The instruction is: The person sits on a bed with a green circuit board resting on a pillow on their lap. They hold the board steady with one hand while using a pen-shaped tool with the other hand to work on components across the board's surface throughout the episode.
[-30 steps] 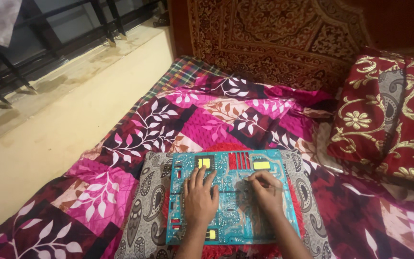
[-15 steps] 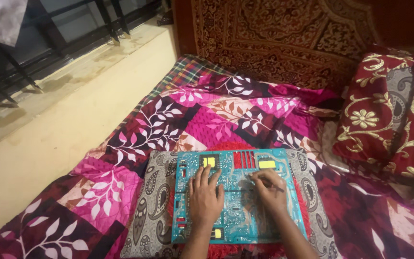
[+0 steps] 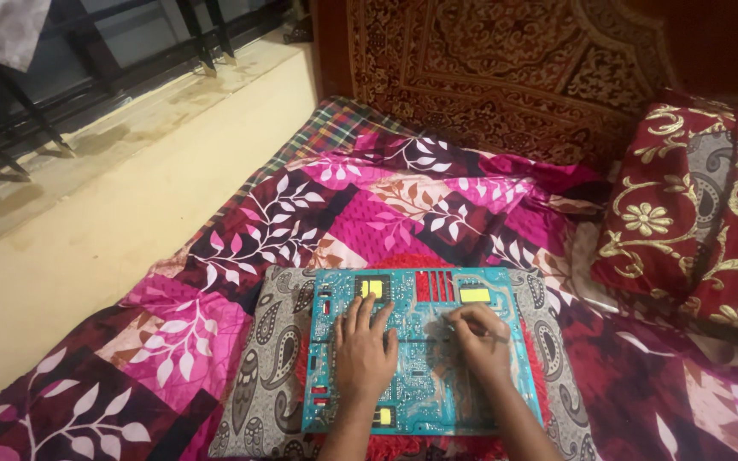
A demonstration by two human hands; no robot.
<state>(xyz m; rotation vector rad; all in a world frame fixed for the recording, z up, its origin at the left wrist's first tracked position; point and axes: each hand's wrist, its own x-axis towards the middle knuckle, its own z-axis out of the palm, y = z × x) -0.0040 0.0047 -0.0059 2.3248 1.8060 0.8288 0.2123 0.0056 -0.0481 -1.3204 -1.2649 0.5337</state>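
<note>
Warm, fairly dim indoor light falls from above and slightly behind the viewer, leaving the circuit board [image 3: 420,350] and the patterned quilt [image 3: 335,213] evenly lit and saturated. The upper left corner (by the dark railing [image 3: 130,51]) sinks into shadow, as does the far right beyond the red cushion [image 3: 694,213]. Fine detail is soft throughout; straight lines bow near the edges. No strong glare appears.
</note>
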